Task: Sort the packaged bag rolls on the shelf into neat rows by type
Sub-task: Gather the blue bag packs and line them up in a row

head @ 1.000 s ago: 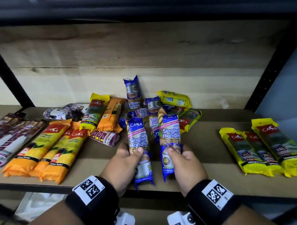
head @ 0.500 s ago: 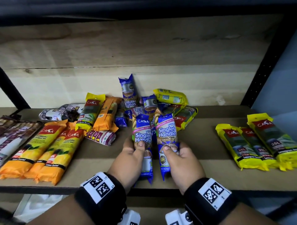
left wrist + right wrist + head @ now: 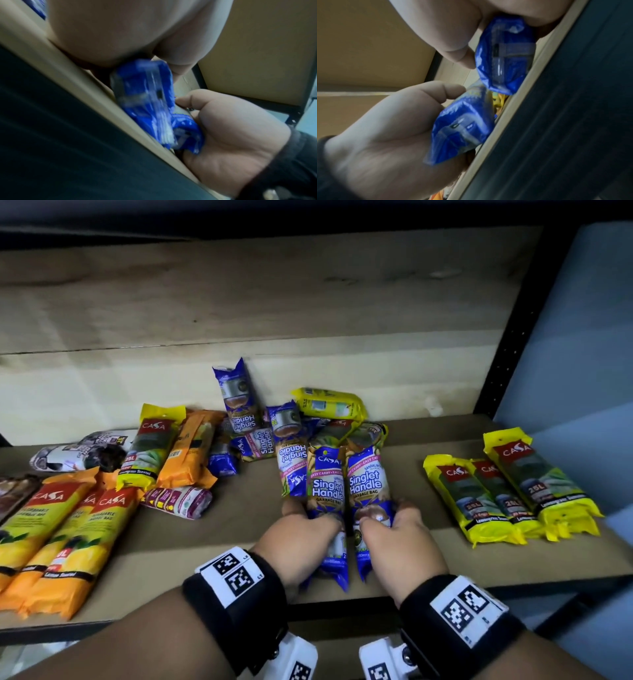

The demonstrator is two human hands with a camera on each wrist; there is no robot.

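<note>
While both hands sit at the middle of the shelf (image 3: pixel 239 542) in the head view, each holds 1 blue Singlet Handle pack. The left hand (image 3: pixel 301 546) has its grip wrapped round the lower part of the left Singlet Handle pack (image 3: pixel 327 491), and the right hand (image 3: pixel 400 546) grips the right Singlet Handle pack (image 3: pixel 365 484) the same way. These 2 packs lie side by side, touching, labels up, their lower ends at the shelf's front edge. Just behind them sits a mixed pile (image 3: pixel 274 436) of more blue packs and yellow ones against the back board. At the right lie 3 yellow Casa packs (image 3: pixel 507 494) in a row, and at the left 3 orange Casa packs (image 3: pixel 65 529) side by side.

From the left wrist view, blurred, the left hand (image 3: pixel 106 33) fills the top, with the crimped blue end of its pack (image 3: pixel 145 97) below it; the right hand (image 3: pixel 228 129) holds the end of the other pack (image 3: pixel 187 135) beside it.

From the right wrist view, the right hand (image 3: pixel 450 29) at the top closes on its blue pack (image 3: pixel 503 54), and the left hand (image 3: pixel 385 128) below cups the other blue pack (image 3: pixel 462 128), both against the shelf's pale edge (image 3: pixel 513 108).
</note>
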